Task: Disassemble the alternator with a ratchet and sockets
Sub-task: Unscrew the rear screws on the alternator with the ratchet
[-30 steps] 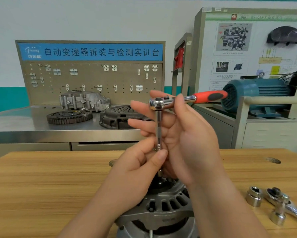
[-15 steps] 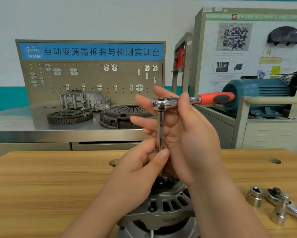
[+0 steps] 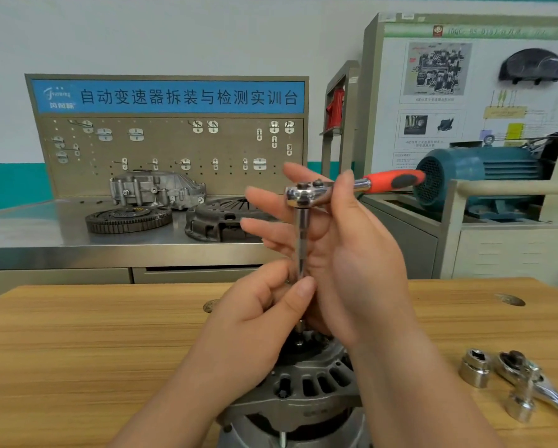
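One wooden table point(image 3: 77, 350) is seen across the foreground. The alternator point(image 3: 306, 392) is stood at its near edge, cut off by the frame's bottom and half hidden by both wrists. The ratchet point(image 3: 306, 194) is pinched near its head by thumb and forefinger of the right hand point(image 3: 361, 260). The extension bar point(image 3: 301, 240) is gripped low by the curled left hand point(image 3: 258, 321), so its tip is hidden. A second ratchet point(image 3: 542, 386), cut off at the right edge, is laid beside a loose socket point(image 3: 476, 370).
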The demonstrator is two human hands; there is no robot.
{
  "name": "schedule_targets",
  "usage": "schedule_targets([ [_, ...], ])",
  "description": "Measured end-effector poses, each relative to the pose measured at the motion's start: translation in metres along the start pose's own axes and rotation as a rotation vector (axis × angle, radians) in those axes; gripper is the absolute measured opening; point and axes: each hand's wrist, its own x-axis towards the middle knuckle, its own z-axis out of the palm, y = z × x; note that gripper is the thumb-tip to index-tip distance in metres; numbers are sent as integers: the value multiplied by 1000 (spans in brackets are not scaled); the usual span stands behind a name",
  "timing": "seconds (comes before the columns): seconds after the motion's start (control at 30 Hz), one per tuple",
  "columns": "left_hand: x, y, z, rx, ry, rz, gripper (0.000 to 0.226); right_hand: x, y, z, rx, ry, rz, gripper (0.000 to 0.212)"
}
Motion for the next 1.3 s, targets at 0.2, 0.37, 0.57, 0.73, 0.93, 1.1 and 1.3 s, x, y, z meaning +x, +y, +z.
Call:
schedule_targets([
  [0.2, 4, -3, 0, -5, 2, 18, 12, 0, 2, -1, -279, 99, -312, 21],
  [0.37, 2, -1, 1, -21, 20, 18, 14, -2, 2, 5, -214, 35, -243, 25],
  [0.57, 1, -1, 0, -48, -53, 21, 27, -2, -1, 2, -50, 19, -14, 45],
  [0.73, 3, -4, 0, 1, 15, 18, 15, 0, 0, 0, -325, 79, -292, 26],
  [0.93, 1, -3, 2, -2, 32, 2, 16, -1, 3, 3, -124, 36, -176, 27],
  [1.1, 0, -1, 1, -25, -20, 32, 19, -1, -1, 1, 14, 7, 24, 49],
  [1.3, 4, -1, 3, -57, 8, 18, 16, -2, 4, 3, -224, 99, -269, 24],
])
